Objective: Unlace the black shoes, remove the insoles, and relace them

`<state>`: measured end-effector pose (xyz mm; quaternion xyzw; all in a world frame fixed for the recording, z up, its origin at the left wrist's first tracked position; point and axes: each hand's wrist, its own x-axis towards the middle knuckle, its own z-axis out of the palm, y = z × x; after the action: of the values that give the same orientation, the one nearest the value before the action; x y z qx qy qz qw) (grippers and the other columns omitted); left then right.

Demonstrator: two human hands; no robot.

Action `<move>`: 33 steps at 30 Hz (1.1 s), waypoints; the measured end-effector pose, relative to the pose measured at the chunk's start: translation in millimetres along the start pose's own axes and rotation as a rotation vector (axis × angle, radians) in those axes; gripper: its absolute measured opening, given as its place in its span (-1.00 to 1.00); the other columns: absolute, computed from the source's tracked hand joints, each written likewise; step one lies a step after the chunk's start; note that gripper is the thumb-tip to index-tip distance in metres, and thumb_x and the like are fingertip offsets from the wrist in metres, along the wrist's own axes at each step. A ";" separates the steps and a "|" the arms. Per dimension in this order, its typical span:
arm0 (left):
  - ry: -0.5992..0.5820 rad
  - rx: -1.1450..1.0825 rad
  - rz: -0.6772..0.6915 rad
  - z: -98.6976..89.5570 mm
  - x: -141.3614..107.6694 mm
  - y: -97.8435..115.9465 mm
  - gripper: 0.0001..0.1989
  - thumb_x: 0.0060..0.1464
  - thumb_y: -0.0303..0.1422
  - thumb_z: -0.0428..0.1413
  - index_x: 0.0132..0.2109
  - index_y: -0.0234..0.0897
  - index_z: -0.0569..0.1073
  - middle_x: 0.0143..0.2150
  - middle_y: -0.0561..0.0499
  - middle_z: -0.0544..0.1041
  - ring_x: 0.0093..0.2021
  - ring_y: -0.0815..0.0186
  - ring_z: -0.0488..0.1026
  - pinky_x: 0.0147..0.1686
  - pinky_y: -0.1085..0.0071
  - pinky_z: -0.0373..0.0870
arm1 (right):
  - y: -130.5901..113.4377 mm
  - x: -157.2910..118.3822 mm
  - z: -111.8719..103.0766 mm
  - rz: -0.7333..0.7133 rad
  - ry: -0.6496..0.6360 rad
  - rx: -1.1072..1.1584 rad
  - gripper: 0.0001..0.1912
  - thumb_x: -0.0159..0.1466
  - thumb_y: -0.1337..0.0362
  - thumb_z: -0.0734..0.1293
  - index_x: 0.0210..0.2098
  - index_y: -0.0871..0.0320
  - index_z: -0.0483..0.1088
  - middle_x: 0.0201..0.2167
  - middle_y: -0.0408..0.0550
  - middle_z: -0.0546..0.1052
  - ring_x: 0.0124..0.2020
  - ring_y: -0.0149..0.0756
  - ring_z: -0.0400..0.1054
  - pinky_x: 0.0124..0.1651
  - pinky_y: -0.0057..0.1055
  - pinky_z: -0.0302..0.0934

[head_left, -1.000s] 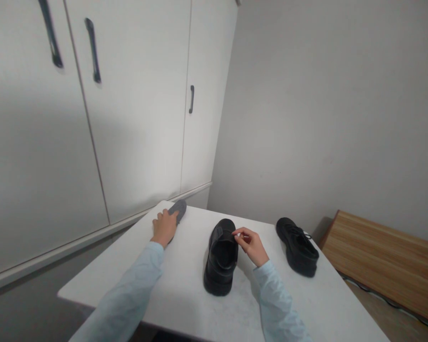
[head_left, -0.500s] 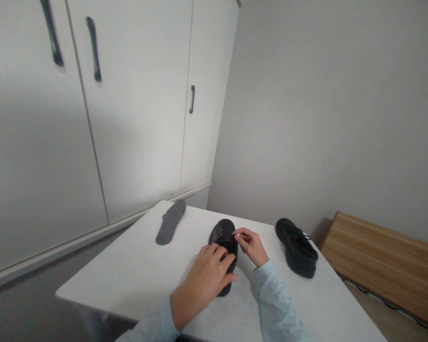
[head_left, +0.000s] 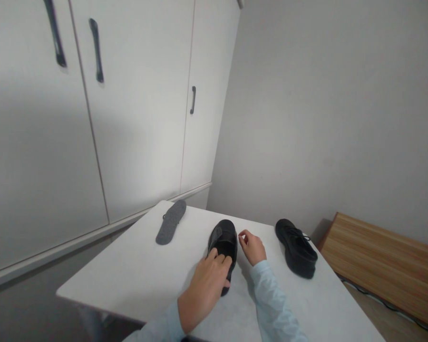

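A black shoe (head_left: 225, 232) stands on the white table with its toe pointing away from me and its tongue folded over to the left. My left hand (head_left: 207, 282) lies over the heel half, fingers curled into the opening and thumb down by the heel; it grips the shoe. Just right of the shoe's front part is my right hand (head_left: 252, 247), its thumb and forefinger pinched close to the shoe's edge. Anything between those fingertips is too small to make out. A grey insole (head_left: 171, 222) lies at the far left, over something dark with bits sticking out.
A second black shoe (head_left: 296, 249) with laces stands on the right side of the table (head_left: 157, 285). Behind are white cabinet doors (head_left: 142, 118) with dark handles and a grey wall (head_left: 324, 104). A wooden board-like surface (head_left: 388, 263) is beyond the right table edge.
My right hand has drawn slightly right, off the shoe's front part. My left hand's fingers have reached into the opening, and its thumb has come in against the heel.
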<state>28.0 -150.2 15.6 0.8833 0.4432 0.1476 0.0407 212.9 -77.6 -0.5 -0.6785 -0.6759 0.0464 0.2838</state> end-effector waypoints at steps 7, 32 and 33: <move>0.046 -0.085 -0.059 -30.0 0.4 -9.7 -0.80 0.03 -0.47 0.13 -0.14 -0.23 0.40 -0.10 0.00 0.44 -0.02 0.15 0.28 -0.13 0.29 0.36 | -2.4 -2.5 2.1 0.022 -0.096 -0.165 -0.84 0.26 0.26 0.20 -0.28 0.07 0.42 -0.47 -0.13 0.53 -0.39 -0.34 0.37 -0.42 -0.49 -0.05; 0.486 -0.079 -0.122 -40.9 5.8 -162.8 -0.85 0.10 -0.42 -0.01 -0.19 -0.23 0.41 -0.15 -0.05 0.39 0.14 0.16 0.18 0.14 0.15 0.19 | 0.9 -0.3 6.3 0.027 -0.138 -0.199 -0.83 0.26 0.28 0.20 -0.27 0.06 0.44 -0.45 -0.13 0.54 -0.40 -0.39 0.37 -0.41 -0.52 -0.02; 0.470 -0.070 -0.145 -39.5 5.0 -167.3 -0.84 0.10 -0.41 -0.02 -0.19 -0.23 0.41 -0.15 -0.05 0.40 0.15 0.16 0.17 0.15 0.15 0.17 | 0.6 -0.6 5.8 0.025 -0.138 -0.202 -0.83 0.26 0.28 0.20 -0.27 0.06 0.44 -0.45 -0.13 0.54 -0.40 -0.39 0.37 -0.41 -0.52 -0.02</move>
<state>-110.0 -47.5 20.4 0.7886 0.4973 0.3611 -0.0224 210.8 -76.2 -5.8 -0.7073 -0.6866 0.0285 0.1661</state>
